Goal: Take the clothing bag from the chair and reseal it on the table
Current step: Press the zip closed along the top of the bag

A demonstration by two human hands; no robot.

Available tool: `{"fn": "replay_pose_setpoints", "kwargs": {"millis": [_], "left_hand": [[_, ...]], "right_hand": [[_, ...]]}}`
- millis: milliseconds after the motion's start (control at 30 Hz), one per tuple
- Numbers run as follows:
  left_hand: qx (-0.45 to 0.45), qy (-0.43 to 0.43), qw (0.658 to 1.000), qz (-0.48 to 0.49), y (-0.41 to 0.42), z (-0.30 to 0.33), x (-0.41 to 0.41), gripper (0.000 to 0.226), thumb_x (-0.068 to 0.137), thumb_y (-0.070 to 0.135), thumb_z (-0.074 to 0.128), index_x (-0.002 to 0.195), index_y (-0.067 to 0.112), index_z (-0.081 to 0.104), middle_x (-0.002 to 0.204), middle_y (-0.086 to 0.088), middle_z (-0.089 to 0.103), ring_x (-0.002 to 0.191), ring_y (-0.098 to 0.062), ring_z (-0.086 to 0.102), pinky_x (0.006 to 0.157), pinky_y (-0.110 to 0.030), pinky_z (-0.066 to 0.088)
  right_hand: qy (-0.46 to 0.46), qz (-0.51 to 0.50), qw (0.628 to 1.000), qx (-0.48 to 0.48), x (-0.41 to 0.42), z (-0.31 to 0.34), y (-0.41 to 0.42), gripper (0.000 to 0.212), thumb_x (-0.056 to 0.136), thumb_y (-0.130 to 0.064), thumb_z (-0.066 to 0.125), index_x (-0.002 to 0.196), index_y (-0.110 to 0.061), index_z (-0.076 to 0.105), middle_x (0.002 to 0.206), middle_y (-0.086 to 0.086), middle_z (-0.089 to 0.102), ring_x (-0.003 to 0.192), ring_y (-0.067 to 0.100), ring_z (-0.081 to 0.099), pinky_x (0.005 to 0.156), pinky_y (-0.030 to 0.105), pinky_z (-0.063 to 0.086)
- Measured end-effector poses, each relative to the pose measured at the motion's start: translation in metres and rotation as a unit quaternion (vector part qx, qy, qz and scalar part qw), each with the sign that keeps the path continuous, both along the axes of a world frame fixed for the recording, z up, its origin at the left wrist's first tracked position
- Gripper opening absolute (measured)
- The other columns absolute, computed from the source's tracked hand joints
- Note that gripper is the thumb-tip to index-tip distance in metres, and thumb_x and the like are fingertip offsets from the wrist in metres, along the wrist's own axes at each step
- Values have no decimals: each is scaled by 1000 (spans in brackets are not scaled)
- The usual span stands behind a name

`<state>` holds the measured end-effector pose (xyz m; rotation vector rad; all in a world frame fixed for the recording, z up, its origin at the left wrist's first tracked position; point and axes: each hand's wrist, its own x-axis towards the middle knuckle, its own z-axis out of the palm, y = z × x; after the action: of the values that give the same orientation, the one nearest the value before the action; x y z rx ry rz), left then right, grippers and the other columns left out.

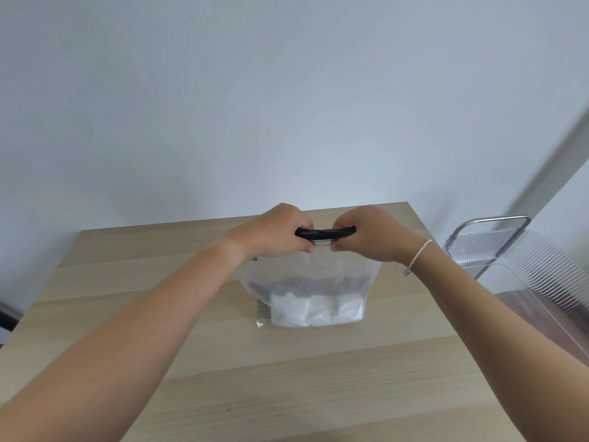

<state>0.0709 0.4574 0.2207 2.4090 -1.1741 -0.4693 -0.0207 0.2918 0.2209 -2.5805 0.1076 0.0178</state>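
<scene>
Two forearms reach up from the lower frame to the clear clothing bag, which already stands on the tabletop at mid-frame, so the chair step looks done. At its top, the left hand and right hand, both closed, pinch the seal strip under the black handle; whether the seal is finished I cannot tell.

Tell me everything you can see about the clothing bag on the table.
The clothing bag is clear, soft plastic with a black handle along its top edge. Folded white fabric lies in its lower part, with something darker behind it. It stands roughly upright on the wooden table, its bottom resting on the surface. The left hand and right hand each close a grip on the top edge at the handle's ends. Whether the seal is shut cannot be told.
</scene>
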Motion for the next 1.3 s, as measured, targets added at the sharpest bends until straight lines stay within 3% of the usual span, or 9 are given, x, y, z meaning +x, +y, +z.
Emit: {"fn": "replay_pose_setpoints", "kwargs": {"millis": [100,333,633,800,1000,1133,1300], "left_hand": [[5,1,1000,-4,0,0,0,30,80,23,66,55,25,50,53,8,42,48,-9,38,47,-22,27],[-2,9,1000,9,5,4,8,11,73,30,73,73,20,68,52,11,47,44,2,42,44,-14,27],[29,-20,999,-10,8,5,7,14,82,24,65,76,12,64,59,6,49,53,-7,42,47,-16,30],[3,-11,1000,-9,9,5,7,14,80,21,67,75,8,67,55,6,50,44,1,42,44,-12,31],[-8,5,1000,-6,15,7,9,10,77,27,70,73,19,65,58,10,51,49,1,44,47,-11,32],[3,24,1000,2,13,8,7,8,74,28,72,77,24,66,62,11,53,53,-4,47,48,-24,44],[5,15,1000,14,12,6,7,7,76,24,69,71,22,66,58,9,51,44,1,45,42,-18,38]], "right_hand": [[-1,-1,1000,0,1,-1,0,6,74,-26,68,68,-24,65,54,-8,49,54,8,44,51,22,28],[3,-1,1000,-25,0,0,-6,9,76,-30,67,71,-25,63,56,-9,49,54,7,43,51,21,26],[6,-1,1000,-30,-1,1,-10,11,76,-32,67,69,-28,60,57,-8,50,53,7,43,51,22,26],[9,-3,1000,-23,-1,1,-11,10,75,-32,67,69,-27,62,57,-7,50,53,8,44,51,22,27],[11,-1,1000,-11,1,6,-11,13,74,-31,69,64,-26,61,56,-9,48,50,7,41,50,22,28],[15,-8,1000,-4,-1,6,-14,11,73,-31,69,71,-20,65,57,-8,48,51,8,42,50,21,29],[23,6,999,-41,-4,8,-11,10,76,-30,64,76,-21,64,60,-9,49,55,7,44,54,20,26]]}}
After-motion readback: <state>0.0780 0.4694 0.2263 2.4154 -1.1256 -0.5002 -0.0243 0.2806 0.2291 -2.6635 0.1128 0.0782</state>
